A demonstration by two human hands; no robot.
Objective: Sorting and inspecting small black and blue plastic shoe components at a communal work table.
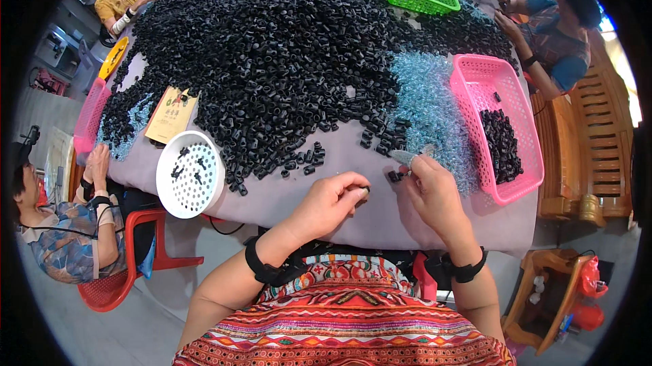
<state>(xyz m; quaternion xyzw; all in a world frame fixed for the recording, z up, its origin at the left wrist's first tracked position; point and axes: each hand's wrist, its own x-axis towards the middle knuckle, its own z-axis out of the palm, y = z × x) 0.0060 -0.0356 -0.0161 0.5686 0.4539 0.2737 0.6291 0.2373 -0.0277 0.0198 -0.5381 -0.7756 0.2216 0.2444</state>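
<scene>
Near the centre of the frame, a left hand (pixel 320 211) pinches a small black part (pixel 366 190) at its thumb and index fingertips; right of it, a right hand (pixel 438 196) curls beside loose black pieces (pixel 394 176), its grip impossible to tell.

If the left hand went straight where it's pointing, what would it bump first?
Probably the small black pieces beside the right hand. They look just ahead of the left hand, but depth is unclear, so it might pass above them.
</scene>
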